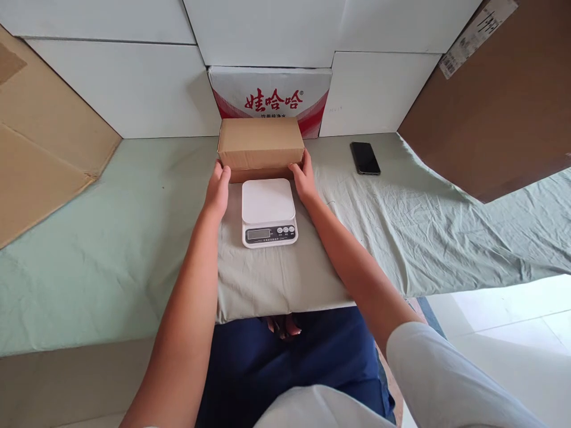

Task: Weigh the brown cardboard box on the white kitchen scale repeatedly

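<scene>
A closed brown cardboard box (261,142) is held between my two hands, behind the scale. My left hand (217,189) grips its left front corner, thumb at the front and the other fingers mostly hidden along the side. At the right front corner, my right hand (305,178) has its thumb across the front face and its fingers around the side. Nearer to me, between my forearms, lies a white digital kitchen scale (269,208) with a blank-looking display and several buttons. Its platform carries nothing. Whether the box touches the table is hard to tell.
A black smartphone (365,158) lies to the right on the green cloth (134,238) covering the table. Behind the box stands a white and red printed carton (272,89) against white panels. Large cardboard pieces stand at left (49,137) and right (499,107).
</scene>
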